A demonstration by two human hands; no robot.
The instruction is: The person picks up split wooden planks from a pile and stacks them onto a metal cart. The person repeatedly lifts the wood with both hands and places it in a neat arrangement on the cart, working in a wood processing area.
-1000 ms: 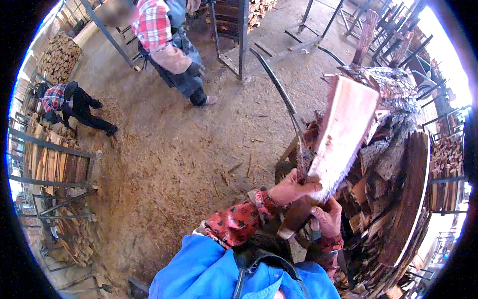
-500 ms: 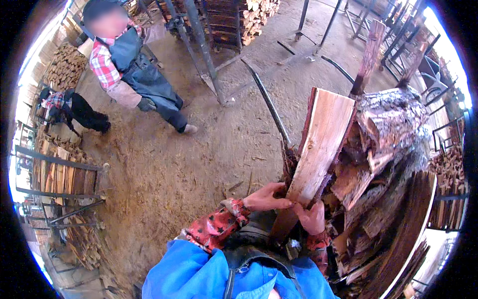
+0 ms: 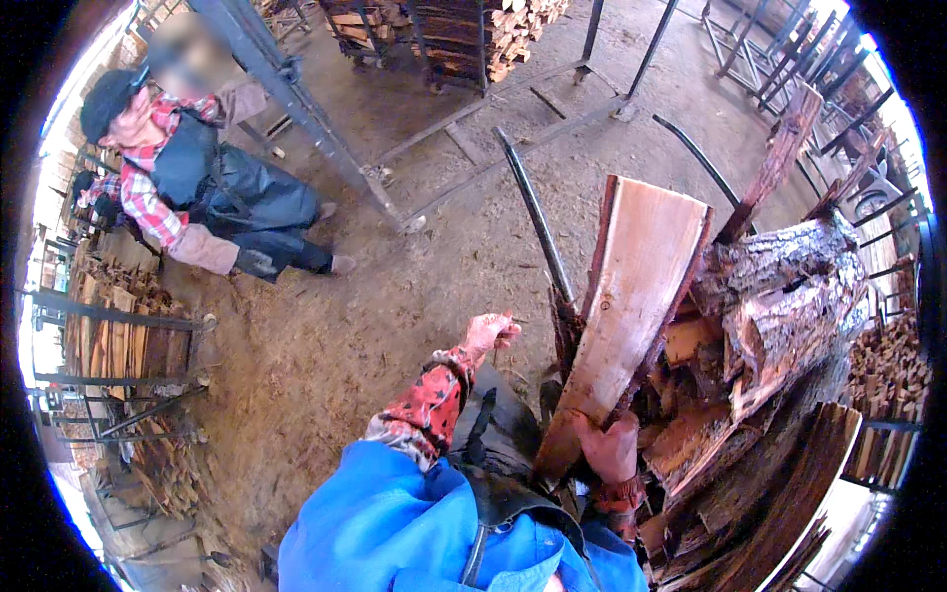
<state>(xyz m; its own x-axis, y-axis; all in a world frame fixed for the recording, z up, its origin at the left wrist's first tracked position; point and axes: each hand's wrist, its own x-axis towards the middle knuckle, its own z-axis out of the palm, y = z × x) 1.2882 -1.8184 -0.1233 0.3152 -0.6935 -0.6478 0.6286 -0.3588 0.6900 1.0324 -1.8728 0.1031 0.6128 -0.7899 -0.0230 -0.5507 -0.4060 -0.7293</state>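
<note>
A long wooden slab (image 3: 641, 276) with bark along its edges slants up and away in front of me. My right hand (image 3: 609, 446) grips its right edge near the lower end, fingers closed against it. My left hand (image 3: 490, 335) is off the slab, held out to its left over the ground with the fingers curled in. A thin sliver seems to stick out of them, too small to make out. To the right of the slab lies a heap of bark-covered wood (image 3: 789, 306), and a long curved slab (image 3: 809, 474) leans at its near side.
A co-worker (image 3: 187, 187) in a dark apron stands at upper left beside a slanting metal post (image 3: 296, 109). A black bar (image 3: 538, 217) rises just left of my slab. Wood stacked in a metal rack (image 3: 128, 335) stands at far left. Another wood stack (image 3: 449, 39) is at the back.
My left hand has let go of the slab and moved up and left. My right hand stays on the slab's lower part. The near co-worker has shifted left in view.
</note>
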